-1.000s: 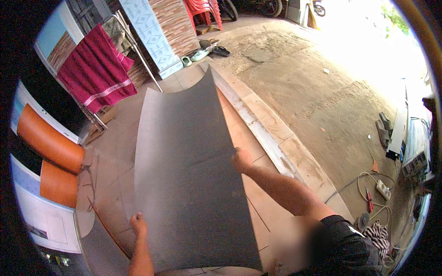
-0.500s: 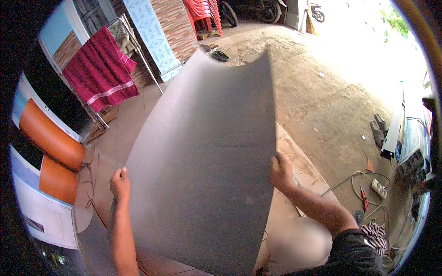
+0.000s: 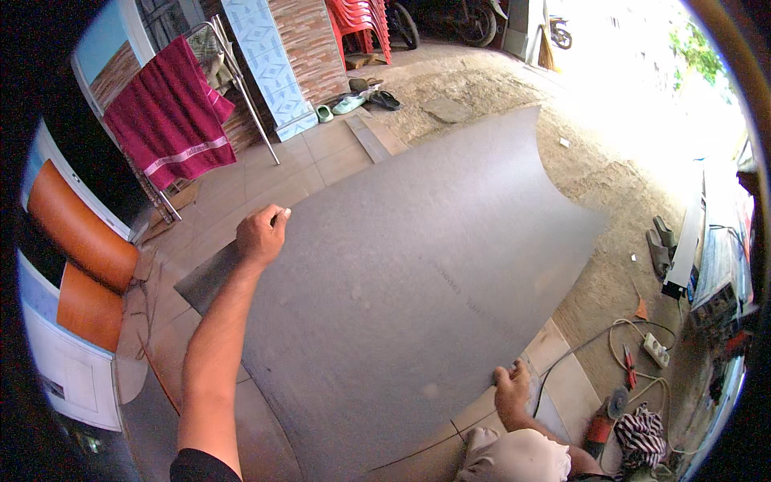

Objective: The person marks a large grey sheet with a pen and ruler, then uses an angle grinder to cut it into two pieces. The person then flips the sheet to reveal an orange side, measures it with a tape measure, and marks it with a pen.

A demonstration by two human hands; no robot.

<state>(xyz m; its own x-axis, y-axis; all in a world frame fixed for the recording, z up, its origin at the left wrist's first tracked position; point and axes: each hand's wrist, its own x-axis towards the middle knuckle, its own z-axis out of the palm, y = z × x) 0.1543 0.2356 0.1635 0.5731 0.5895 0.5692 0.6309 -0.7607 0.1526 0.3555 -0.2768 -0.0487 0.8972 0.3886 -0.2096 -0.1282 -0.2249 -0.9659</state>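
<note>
Currently both hands are gripping the large grey sheet [image 3: 418,273] over the tiled floor [image 3: 313,165]: left hand [image 3: 261,234] pinching its far edge, right hand [image 3: 512,391] its near edge; keeping it level should prevent buckling.

The person's left arm reaches far forward, bare, and the left hand [image 3: 261,234] is closed in a grip. The right hand [image 3: 512,389] sits low and near the body, fingers clamped.

Far left of me a red towel [image 3: 169,128] hangs on a metal rack [image 3: 241,88]. Red plastic chairs [image 3: 361,24] stand stacked at the far wall, sandals [image 3: 365,100] on the floor below. Near right lie a power strip [image 3: 656,349] and an angle grinder [image 3: 602,422].
</note>
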